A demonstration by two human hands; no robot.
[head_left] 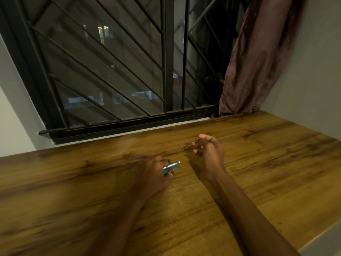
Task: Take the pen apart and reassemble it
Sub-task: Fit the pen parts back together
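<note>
My left hand rests on the wooden table and is closed around a teal pen barrel with a silver clip and a blue and white end, which sticks out to the right between the fingers. My right hand hovers a little farther back and to the right, fingers pinched on a thin refill whose fine tip points left. A tiny dark speck, perhaps a small pen part, lies on the table between the hands.
A barred window runs along the table's far edge. A brownish curtain hangs at the back right, touching the table. White walls flank both sides. The table's front right edge is near.
</note>
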